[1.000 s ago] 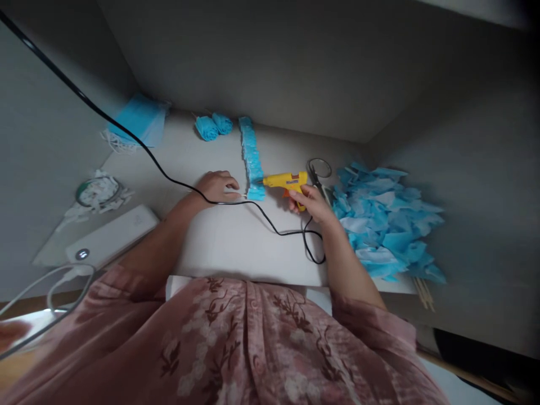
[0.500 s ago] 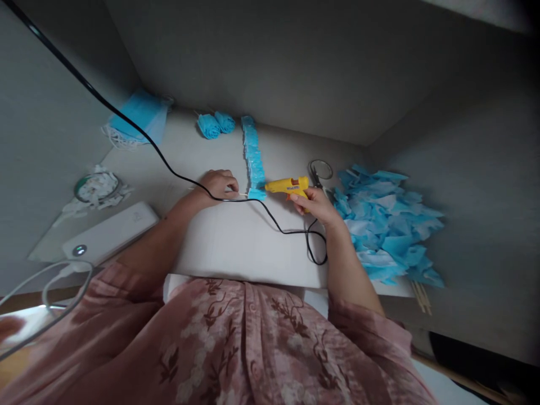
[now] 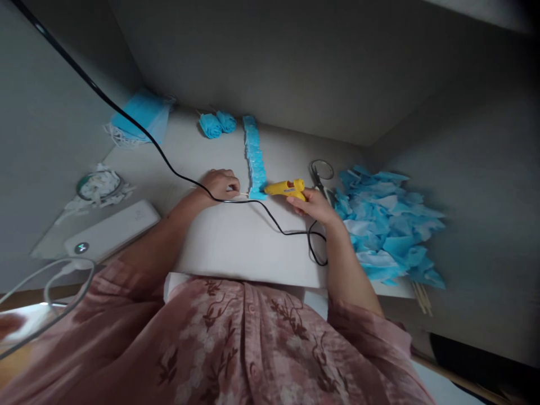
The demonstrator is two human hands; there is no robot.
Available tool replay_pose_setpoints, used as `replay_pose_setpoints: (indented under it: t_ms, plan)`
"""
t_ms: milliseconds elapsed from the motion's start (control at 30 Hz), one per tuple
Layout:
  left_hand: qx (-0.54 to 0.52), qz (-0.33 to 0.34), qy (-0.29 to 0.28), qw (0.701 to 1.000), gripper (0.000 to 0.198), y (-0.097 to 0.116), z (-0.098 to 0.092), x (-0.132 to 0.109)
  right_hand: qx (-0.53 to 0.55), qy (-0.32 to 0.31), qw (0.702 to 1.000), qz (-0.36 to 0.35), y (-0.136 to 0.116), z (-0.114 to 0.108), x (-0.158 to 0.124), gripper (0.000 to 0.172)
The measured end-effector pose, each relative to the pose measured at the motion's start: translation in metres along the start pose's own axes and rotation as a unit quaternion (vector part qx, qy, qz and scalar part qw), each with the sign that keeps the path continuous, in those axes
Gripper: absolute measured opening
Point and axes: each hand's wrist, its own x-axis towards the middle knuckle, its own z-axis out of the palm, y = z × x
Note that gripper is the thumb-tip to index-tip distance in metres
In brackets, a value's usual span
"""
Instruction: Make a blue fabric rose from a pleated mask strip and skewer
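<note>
My right hand (image 3: 314, 206) grips a yellow glue gun (image 3: 287, 189), its nozzle pointing left at the near end of a long strip of folded blue pieces (image 3: 255, 157) on the white table (image 3: 236, 242). My left hand (image 3: 220, 184) rests curled on the table just left of that strip end, fingers pinched on a thin stick (image 3: 242, 194) that reaches the strip. The gun's black cord (image 3: 291, 232) loops in front of my right wrist and runs off to the upper left.
A heap of blue and white cut pieces (image 3: 386, 222) lies at the right, with scissors (image 3: 320, 174) and wooden skewers (image 3: 422, 296) nearby. Two blue rolled flowers (image 3: 217, 124), a stack of masks (image 3: 141, 115), a white power bank (image 3: 112, 229) and a bowl of white scraps (image 3: 99, 185) sit left and back.
The glue gun has dropped lower and tilted flatter, its nozzle staying at the strip's near end. My left hand has stayed in place.
</note>
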Motion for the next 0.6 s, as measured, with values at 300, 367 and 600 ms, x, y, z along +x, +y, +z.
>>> replay_pose_setpoints:
  t_ms: [300, 367, 600]
  plan:
    - [-0.01, 0.01, 0.002, 1.0, 0.01, -0.0008, -0.0002, -0.0014, 0.045, 0.008, 0.999, 0.001, -0.0037, -0.0006, -0.0042, 0.059]
    - [-0.001, 0.005, 0.006, 1.0, 0.01, -0.0011, 0.001, -0.0013, 0.028, 0.002, 1.0, 0.003, -0.0029, 0.0019, -0.0029, 0.057]
    - [0.005, 0.006, 0.011, 1.0, 0.012, -0.0021, 0.0025, -0.0004, -0.001, -0.001, 1.0, 0.004, -0.0019, 0.0053, 0.0003, 0.057]
